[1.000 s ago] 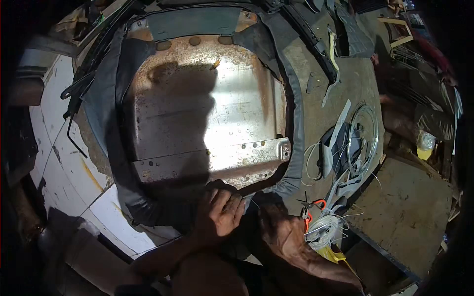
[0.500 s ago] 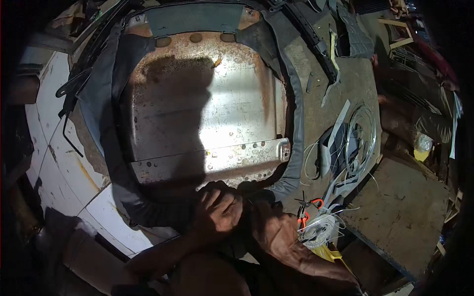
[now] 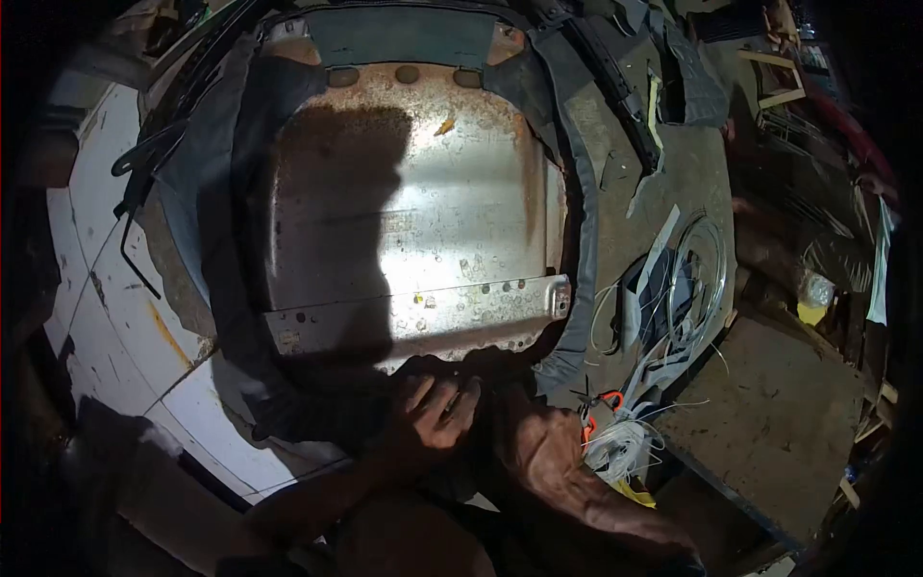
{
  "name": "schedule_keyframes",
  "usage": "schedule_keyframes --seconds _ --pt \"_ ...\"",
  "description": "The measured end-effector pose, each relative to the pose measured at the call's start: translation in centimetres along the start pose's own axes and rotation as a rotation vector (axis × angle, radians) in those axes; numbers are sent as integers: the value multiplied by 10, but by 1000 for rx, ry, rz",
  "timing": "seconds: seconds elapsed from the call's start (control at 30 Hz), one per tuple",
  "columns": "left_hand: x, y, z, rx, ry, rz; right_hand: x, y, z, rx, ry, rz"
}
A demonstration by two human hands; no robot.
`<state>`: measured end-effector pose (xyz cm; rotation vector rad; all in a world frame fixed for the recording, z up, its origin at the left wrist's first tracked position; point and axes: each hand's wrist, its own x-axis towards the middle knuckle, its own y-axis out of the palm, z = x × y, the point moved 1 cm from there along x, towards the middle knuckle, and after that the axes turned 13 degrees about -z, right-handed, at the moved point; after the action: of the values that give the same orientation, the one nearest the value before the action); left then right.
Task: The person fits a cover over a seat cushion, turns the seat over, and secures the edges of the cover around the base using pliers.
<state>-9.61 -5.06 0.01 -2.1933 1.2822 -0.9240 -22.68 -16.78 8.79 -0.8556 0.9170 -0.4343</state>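
A seat lies underside up, its rusty metal pan (image 3: 461,231) framed by a dark grey seat cover (image 3: 581,231) folded over the rim. At the near edge, my left hand (image 3: 440,412) is closed on the cover, knuckles bent and fingers curled over the material. Close beside it on the right, my right hand (image 3: 540,440) also grips the near edge of the cover. Its fingertips are in shadow and mostly hidden. Orange-handled pliers (image 3: 590,423) lie just right of my right hand, by a coil of clear cord (image 3: 623,447).
A larger coil of clear tubing (image 3: 711,279) and fabric strips rest at the right. A brown board (image 3: 769,413) lies beyond them. White tiles (image 3: 115,327) cover the floor at left, with a bent black rod (image 3: 135,255) over them. Black metal rails (image 3: 611,82) lie at the upper right.
The seat sits slightly farther right in view. My left fingers look a little more separated on the cover's edge, and both hands stay at nearly the same spot.
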Motion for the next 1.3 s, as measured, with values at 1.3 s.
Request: schedule_keyframes --seconds 1.3 --pt "-1 4 0 -41 -144 173 5 15 4 60 83 -38"
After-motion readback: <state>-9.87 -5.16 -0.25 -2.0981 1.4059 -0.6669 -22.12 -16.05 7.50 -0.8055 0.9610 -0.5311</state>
